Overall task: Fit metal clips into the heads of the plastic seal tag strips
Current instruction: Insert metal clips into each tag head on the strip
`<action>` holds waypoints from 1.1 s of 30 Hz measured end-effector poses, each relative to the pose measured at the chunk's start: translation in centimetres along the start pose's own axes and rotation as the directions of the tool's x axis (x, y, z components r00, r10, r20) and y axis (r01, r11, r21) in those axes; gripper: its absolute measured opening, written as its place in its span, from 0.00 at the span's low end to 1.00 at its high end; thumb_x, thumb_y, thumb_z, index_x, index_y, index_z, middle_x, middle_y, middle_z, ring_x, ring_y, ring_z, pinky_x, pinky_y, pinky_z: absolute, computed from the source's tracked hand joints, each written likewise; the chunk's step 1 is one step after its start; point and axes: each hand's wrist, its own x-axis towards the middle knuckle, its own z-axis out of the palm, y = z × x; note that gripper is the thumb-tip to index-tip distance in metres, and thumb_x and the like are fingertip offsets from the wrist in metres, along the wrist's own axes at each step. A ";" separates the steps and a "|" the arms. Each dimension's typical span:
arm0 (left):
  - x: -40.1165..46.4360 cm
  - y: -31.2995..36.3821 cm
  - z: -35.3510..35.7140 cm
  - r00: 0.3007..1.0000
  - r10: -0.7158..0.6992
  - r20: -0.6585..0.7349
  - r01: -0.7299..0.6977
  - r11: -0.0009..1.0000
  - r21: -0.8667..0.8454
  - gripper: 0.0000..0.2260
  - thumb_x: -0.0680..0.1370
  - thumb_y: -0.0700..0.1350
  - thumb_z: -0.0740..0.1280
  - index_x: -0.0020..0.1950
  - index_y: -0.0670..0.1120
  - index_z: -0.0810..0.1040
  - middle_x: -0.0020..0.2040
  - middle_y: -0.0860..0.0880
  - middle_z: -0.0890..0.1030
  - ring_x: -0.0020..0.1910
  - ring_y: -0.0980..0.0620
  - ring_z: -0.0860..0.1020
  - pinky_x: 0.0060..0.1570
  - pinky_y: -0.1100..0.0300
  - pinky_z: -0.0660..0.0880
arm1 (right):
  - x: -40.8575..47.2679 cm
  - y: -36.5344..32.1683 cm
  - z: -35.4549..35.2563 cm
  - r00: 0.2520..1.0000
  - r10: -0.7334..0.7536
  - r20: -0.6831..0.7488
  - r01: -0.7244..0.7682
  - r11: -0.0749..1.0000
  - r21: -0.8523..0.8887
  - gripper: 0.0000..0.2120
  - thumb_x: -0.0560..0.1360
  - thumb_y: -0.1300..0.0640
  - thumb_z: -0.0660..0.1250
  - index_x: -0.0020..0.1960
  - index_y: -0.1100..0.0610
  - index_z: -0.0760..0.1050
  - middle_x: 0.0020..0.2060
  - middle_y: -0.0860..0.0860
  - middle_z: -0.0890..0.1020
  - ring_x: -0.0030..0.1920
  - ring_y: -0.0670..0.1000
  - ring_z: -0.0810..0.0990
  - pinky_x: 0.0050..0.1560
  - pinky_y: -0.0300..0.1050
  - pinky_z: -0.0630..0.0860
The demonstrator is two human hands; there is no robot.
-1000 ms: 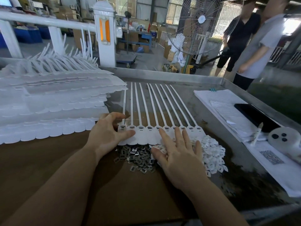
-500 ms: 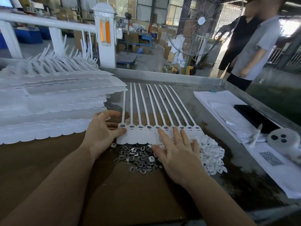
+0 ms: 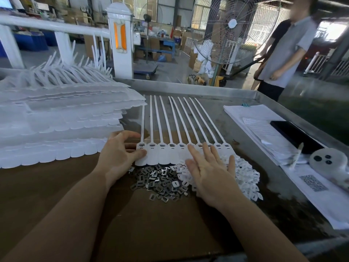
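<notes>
While the row of joined seal strips (image 3: 170, 156) lies flat at the middle of the worktop (image 3: 236, 95), with its thin tails fanned away from the person, the step in hand appears to be the steadying of the row before clips are loaded. A tall stack of the same strips (image 3: 62, 125) is piled to the left, touching the left hand's side of the row. The left hand (image 3: 120, 156) is seen gripping the row's left edge, thumb laid across the flat tag and fingers curled behind it. The right hand (image 3: 209, 171) is spread flat, fingers straight, pressed over the right part of the row and onto a heap of small white plastic pieces (image 3: 243, 174) beside it. Just below the row, a heap of metal clips (image 3: 160, 182) is scattered on brown cardboard (image 3: 151, 227). Whether the slots in the heads (image 3: 162, 146) are already filled cannot be told; something dark shows in each. Next, a single clip would probably have to be pinched from the heap, turned square to a slot and pushed home while the row is held still.
</notes>
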 end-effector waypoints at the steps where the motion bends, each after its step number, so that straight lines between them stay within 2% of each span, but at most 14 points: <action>1: 0.0 0.0 0.0 1.000 0.000 -0.002 0.000 1.000 0.004 0.17 0.68 0.41 0.75 0.54 0.49 0.76 0.58 0.48 0.73 0.47 0.57 0.78 0.52 0.62 0.74 | 0.0 0.3 -0.1 1.000 0.013 -0.019 -0.013 1.000 -0.005 0.25 0.76 0.38 0.35 0.72 0.38 0.39 0.75 0.47 0.42 0.73 0.48 0.36 0.66 0.57 0.28; 4: 0.0 -0.1 0.0 1.000 -0.002 -0.006 0.002 1.000 0.009 0.17 0.68 0.41 0.75 0.54 0.49 0.76 0.58 0.48 0.72 0.47 0.57 0.78 0.52 0.62 0.74 | 0.0 1.3 -0.4 0.996 0.069 -0.048 -0.070 0.997 -0.023 0.24 0.78 0.40 0.38 0.73 0.40 0.39 0.75 0.48 0.42 0.74 0.48 0.37 0.67 0.58 0.29; 8: -0.1 0.1 0.1 1.000 0.001 -0.014 -0.001 1.000 0.021 0.16 0.68 0.41 0.75 0.54 0.49 0.76 0.58 0.48 0.73 0.47 0.56 0.78 0.53 0.61 0.74 | 0.0 2.2 -0.4 0.992 0.122 -0.036 -0.124 0.991 -0.058 0.26 0.77 0.38 0.38 0.73 0.40 0.38 0.75 0.50 0.42 0.74 0.51 0.36 0.68 0.60 0.33; 13: -0.2 0.2 0.0 1.000 0.004 -0.013 -0.004 1.000 0.030 0.16 0.69 0.41 0.74 0.55 0.48 0.76 0.57 0.48 0.73 0.47 0.57 0.78 0.52 0.62 0.74 | 0.2 2.6 0.1 0.989 0.112 -0.094 -0.121 0.988 -0.093 0.28 0.75 0.37 0.36 0.73 0.41 0.38 0.75 0.51 0.44 0.74 0.51 0.38 0.70 0.58 0.35; 19: -0.3 0.4 0.0 1.000 0.003 -0.007 -0.003 1.000 0.025 0.16 0.69 0.41 0.74 0.55 0.48 0.76 0.57 0.48 0.73 0.48 0.56 0.78 0.53 0.62 0.73 | 0.9 2.3 -0.1 0.991 0.101 -0.087 -0.107 0.993 -0.058 0.31 0.72 0.37 0.32 0.74 0.42 0.41 0.76 0.52 0.45 0.74 0.51 0.39 0.71 0.57 0.37; 21: -0.3 0.4 0.1 1.000 0.006 0.001 -0.006 0.999 0.042 0.17 0.69 0.41 0.74 0.56 0.47 0.76 0.58 0.48 0.73 0.48 0.57 0.77 0.52 0.64 0.73 | 0.9 2.0 -0.4 0.989 0.079 -0.126 -0.084 0.996 -0.038 0.33 0.70 0.37 0.31 0.74 0.43 0.44 0.76 0.52 0.47 0.75 0.51 0.40 0.71 0.56 0.37; 23: -0.2 0.5 0.1 1.000 0.019 0.004 -0.019 0.998 0.059 0.17 0.69 0.42 0.74 0.57 0.47 0.76 0.58 0.48 0.73 0.47 0.59 0.76 0.51 0.66 0.72 | 0.8 1.5 -0.7 0.966 0.032 -0.258 -0.039 0.999 -0.022 0.33 0.73 0.38 0.34 0.73 0.47 0.55 0.74 0.53 0.56 0.75 0.51 0.48 0.72 0.55 0.41; 24: -0.2 0.5 0.1 1.000 0.028 0.003 -0.028 0.997 0.070 0.17 0.69 0.42 0.74 0.57 0.47 0.76 0.58 0.48 0.72 0.46 0.60 0.76 0.50 0.68 0.71 | 0.8 1.3 -0.9 0.938 0.008 -0.347 -0.009 1.000 -0.002 0.30 0.75 0.40 0.39 0.70 0.50 0.63 0.72 0.54 0.63 0.73 0.52 0.56 0.72 0.54 0.46; 26: -0.3 0.6 0.2 0.999 0.047 -0.007 -0.046 0.995 0.094 0.17 0.69 0.42 0.74 0.56 0.48 0.76 0.57 0.49 0.72 0.45 0.60 0.76 0.50 0.68 0.71 | 1.1 0.9 -1.3 0.861 -0.038 -0.507 0.076 0.996 0.055 0.20 0.79 0.47 0.52 0.60 0.56 0.75 0.61 0.55 0.75 0.64 0.55 0.70 0.67 0.54 0.60; 28: -0.3 0.7 0.3 0.997 0.067 -0.028 -0.063 0.990 0.124 0.16 0.69 0.42 0.74 0.55 0.48 0.77 0.55 0.49 0.72 0.46 0.58 0.76 0.51 0.66 0.71 | 1.6 0.5 -1.6 0.811 -0.058 -0.582 0.159 0.979 0.124 0.13 0.79 0.54 0.59 0.53 0.60 0.78 0.50 0.54 0.80 0.53 0.54 0.75 0.57 0.49 0.69; 30: -0.4 0.8 0.3 0.995 0.092 -0.048 -0.083 0.983 0.165 0.15 0.70 0.43 0.74 0.55 0.47 0.78 0.53 0.50 0.72 0.47 0.55 0.76 0.51 0.64 0.71 | 2.0 -0.2 -1.9 0.815 -0.043 -0.577 0.206 0.954 0.220 0.11 0.79 0.57 0.59 0.51 0.61 0.78 0.43 0.54 0.81 0.46 0.53 0.76 0.50 0.44 0.71; 33: -0.7 1.1 0.5 0.986 0.149 -0.068 -0.130 0.964 0.233 0.12 0.71 0.44 0.73 0.54 0.48 0.78 0.50 0.53 0.73 0.44 0.56 0.74 0.48 0.63 0.71 | 2.6 -0.9 -1.9 0.867 -0.032 -0.496 0.206 0.931 0.301 0.12 0.79 0.54 0.57 0.51 0.59 0.77 0.32 0.53 0.80 0.35 0.53 0.77 0.40 0.50 0.74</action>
